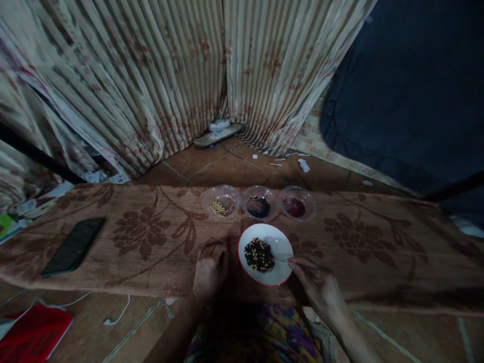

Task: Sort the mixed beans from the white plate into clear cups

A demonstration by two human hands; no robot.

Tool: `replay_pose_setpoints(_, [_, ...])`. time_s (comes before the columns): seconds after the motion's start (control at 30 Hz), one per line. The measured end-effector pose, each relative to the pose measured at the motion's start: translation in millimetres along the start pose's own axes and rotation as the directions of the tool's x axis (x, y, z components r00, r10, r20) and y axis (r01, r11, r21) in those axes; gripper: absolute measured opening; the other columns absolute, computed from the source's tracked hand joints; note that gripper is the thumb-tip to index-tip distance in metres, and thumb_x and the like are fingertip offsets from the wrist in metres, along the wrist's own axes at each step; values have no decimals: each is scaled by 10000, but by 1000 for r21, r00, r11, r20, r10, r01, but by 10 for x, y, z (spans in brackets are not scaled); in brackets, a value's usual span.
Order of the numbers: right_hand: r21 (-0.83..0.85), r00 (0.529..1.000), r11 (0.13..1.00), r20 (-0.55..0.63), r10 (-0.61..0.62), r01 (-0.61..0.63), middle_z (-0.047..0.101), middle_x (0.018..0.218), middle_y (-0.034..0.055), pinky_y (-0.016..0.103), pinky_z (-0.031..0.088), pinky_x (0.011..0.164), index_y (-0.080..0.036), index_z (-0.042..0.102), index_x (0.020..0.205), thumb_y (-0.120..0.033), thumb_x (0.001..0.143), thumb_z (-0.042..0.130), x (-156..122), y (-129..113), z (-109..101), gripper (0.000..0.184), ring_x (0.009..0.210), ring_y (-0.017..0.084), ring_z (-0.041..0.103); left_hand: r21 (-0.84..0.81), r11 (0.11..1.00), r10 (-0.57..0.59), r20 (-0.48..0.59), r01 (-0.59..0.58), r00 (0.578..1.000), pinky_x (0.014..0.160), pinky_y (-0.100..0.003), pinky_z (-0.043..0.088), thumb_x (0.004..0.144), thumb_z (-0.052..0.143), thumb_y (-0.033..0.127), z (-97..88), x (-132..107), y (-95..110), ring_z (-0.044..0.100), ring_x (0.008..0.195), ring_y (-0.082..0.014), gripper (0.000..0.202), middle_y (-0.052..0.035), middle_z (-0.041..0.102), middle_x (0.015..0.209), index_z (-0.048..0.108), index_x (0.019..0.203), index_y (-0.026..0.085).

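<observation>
A white bowl with a red rim (284, 243) sits on the brown cloth in front of me. In it lies a heap of mixed beans (259, 255), dark ones and pale yellow ones together. My right hand (315, 282) is closed around thin metal tweezers (280, 258), whose tips reach the right side of the heap. Whether the tips grip a bean is too small to tell. Left of the bowl, my left hand (212, 264) rests on the cloth in a loose fist, apart from the bowl. Behind stand three clear plastic cups: one with yellow beans (218, 208), one with black beans (262, 206), one with dark red beans (294, 206).
The patterned cloth (143, 234) covers a long, narrow table. A dark phone (74, 247) lies at its left. Beyond are a tiled floor with paper scraps (303, 165), a skateboard (218, 135) and striped curtains (177, 65). A red bag (36, 333) and white earphones (109, 321) are at lower left.
</observation>
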State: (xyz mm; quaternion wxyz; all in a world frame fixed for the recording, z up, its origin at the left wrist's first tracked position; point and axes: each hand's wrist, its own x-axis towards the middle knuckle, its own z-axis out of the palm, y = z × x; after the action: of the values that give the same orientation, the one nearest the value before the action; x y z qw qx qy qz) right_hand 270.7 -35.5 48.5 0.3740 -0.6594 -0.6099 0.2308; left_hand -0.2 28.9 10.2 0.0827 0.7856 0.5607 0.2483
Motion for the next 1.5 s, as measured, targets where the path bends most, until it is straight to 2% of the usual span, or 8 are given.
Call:
replay_pose_setpoints(0.23, [9,1000,1000,1,11,-11,704,966,86,361,547,796,-232,727,880,-486,903,537,-41,57,26,318,926,240,658,-36,999,2,-15,-3,1000,783,-328,430,894,475,193,38,-9,-37,595,809,-185,115,-24,638,800,568,828,214])
replay_pose_setpoints(0.53, [-12,998,999,52,-34,35,699,945,72,352,539,790,-252,728,852,-486,909,528,-4,-35,-11,313,913,233,652,-48,999,-10,5,10,1000,773,-335,430,897,473,183,36,-21,-32,589,813,-191,111,-22,630,805,554,829,219])
replay_pose_setpoints(0.9, [-40,999,999,40,-31,33,710,936,65,349,535,798,-255,723,871,-488,914,518,-29,5,-11,313,925,232,651,-43,999,-9,6,9,1000,777,-334,425,899,474,174,27,-10,-16,577,813,-189,122,-21,624,800,559,823,216])
replay_pose_setpoints(1.23, [-45,996,995,38,-85,87,705,963,64,348,537,788,-258,730,884,-448,919,533,-17,-3,10,276,916,225,653,-16,1000,-12,9,12,1000,776,-333,416,890,490,170,42,-14,-24,583,802,-188,104,-15,629,797,555,824,218])
replay_pose_setpoints(1.5, [-41,998,997,16,-68,69,712,934,58,339,533,782,-256,728,871,-454,916,537,-20,-5,16,279,913,223,654,-18,1000,-2,-3,2,1000,780,-330,418,888,484,166,18,-2,-15,587,799,-188,118,-16,627,777,553,807,219])
